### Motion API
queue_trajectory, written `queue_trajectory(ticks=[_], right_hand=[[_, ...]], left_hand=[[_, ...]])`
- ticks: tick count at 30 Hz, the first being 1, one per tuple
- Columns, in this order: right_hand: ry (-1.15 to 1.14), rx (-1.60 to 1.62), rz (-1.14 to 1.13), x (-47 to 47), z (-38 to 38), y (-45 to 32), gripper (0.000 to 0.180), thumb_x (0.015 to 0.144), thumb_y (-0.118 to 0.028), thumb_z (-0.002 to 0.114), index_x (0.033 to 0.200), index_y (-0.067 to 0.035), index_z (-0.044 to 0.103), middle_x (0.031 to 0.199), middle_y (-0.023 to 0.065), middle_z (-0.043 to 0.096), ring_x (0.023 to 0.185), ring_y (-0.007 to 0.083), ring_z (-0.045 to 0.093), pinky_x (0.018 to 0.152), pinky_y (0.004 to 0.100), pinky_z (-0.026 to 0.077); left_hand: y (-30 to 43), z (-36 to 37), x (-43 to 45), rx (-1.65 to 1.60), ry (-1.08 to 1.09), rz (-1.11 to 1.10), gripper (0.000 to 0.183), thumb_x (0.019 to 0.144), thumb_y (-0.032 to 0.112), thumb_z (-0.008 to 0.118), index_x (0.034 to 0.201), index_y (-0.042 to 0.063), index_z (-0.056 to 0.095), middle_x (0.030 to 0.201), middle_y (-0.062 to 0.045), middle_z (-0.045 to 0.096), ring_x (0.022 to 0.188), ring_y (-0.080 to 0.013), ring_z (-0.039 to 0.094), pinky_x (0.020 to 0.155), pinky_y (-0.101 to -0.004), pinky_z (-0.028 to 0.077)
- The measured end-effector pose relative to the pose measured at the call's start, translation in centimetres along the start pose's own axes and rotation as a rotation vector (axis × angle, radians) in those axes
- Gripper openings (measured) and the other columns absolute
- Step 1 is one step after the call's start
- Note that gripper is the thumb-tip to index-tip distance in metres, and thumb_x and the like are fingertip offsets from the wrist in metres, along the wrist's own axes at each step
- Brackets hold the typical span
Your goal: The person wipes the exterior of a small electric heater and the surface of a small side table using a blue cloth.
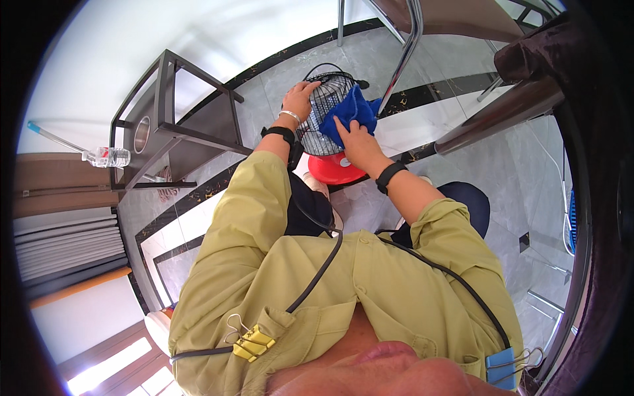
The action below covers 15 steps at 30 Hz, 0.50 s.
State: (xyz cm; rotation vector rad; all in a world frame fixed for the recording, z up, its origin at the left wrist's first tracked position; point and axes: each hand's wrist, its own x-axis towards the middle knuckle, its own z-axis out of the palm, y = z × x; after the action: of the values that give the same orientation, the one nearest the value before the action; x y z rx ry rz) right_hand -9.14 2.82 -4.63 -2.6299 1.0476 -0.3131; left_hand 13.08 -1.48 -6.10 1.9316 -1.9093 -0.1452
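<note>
A small cage-type electric heater [315, 127] with black wire mesh and a red round base [333, 170] is on the floor between my feet. My left hand [298, 100] grips the far left part of its wire cage, fingers spread over the bars. Against the right side of the cage, my right hand [360, 144] presses a bunched blue cloth [352, 115]. The cloth covers part of the mesh. A black power cord [327, 64] loops over the heater's far end, its plug beside the cloth.
To the left stands a dark metal-framed stand [171, 123] with a plastic bottle [110, 157] and a mop [168, 183] nearby. A chrome chair leg [402, 59] rises close to the cloth on the right. A thick brown table leg [500, 116] lies farther right.
</note>
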Motion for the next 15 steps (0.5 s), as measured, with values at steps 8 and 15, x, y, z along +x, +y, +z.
queue_trajectory(ticks=[8, 15], right_hand=[[-0.069, -0.085, -0.14, -1.7, 1.3, 1.6, 0.069, 0.069, -0.008, 0.057, 0.132, -0.015, 0.032, 0.094, 0.0157, 0.045, 0.077, 0.0309, 0.052, 0.062, 0.0355, 0.049], [-0.291, 0.111, -0.011, -1.0, 0.0, 2.5, 0.05, 0.069, -0.011, 0.054, 0.119, -0.016, 0.049, 0.104, 0.019, 0.05, 0.088, 0.0341, 0.055, 0.075, 0.0393, 0.047]], left_hand=[[-1.2, -1.0, -0.1, -0.009, -0.166, -0.11, 0.059, 0.071, -0.002, 0.045, 0.12, 0.032, 0.045, 0.121, -0.004, 0.046, 0.112, -0.026, 0.044, 0.09, -0.0385, 0.039], [-3.6, -1.3, -0.1, -0.122, -0.239, -0.006, 0.067, 0.067, -0.002, 0.054, 0.124, 0.03, 0.042, 0.123, -0.01, 0.043, 0.113, -0.0301, 0.042, 0.093, -0.0366, 0.038]])
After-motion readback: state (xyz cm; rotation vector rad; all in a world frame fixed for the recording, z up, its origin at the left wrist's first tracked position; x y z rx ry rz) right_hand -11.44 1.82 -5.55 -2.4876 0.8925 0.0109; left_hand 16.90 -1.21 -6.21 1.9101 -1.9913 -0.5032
